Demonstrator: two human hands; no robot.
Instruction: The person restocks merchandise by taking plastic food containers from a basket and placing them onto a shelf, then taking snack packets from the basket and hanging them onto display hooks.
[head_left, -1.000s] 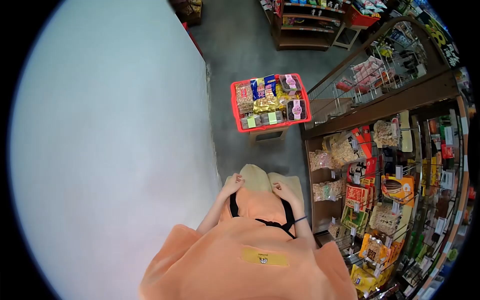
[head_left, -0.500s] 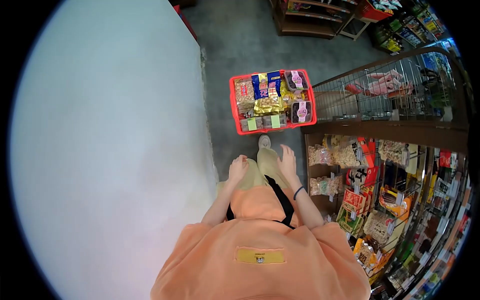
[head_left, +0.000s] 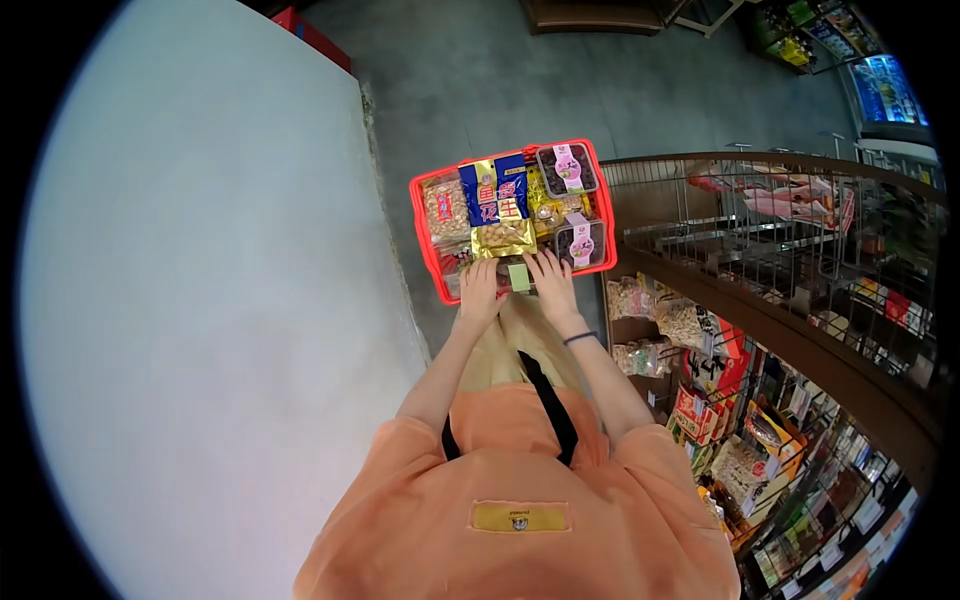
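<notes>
A red shopping basket (head_left: 429,262) filled with packaged snacks is in front of my legs. My left hand (head_left: 480,286) reaches over its near rim, fingers stretched onto the packs inside. Beside it my right hand (head_left: 553,280) lies over the same edge with its fingers apart. Between them shows a dark pack with a pale green label (head_left: 519,277). Farther in are a blue and gold bag of peanuts (head_left: 499,205), a clear bag of nuts (head_left: 446,210) and two clear boxes of dark fruit, one at the far corner (head_left: 567,170) and one nearer (head_left: 580,242). My palms hide part of the rim.
A white wall (head_left: 220,300) runs along the left. At the right stands a brown shelf unit with a wire rack (head_left: 740,215) and bagged goods (head_left: 690,325) below. Grey floor (head_left: 450,90) stretches ahead to a wooden shelf (head_left: 590,15).
Both hands have moved forward from above my thighs to the basket's near side. The basket now appears farther left and slightly turned in view.
</notes>
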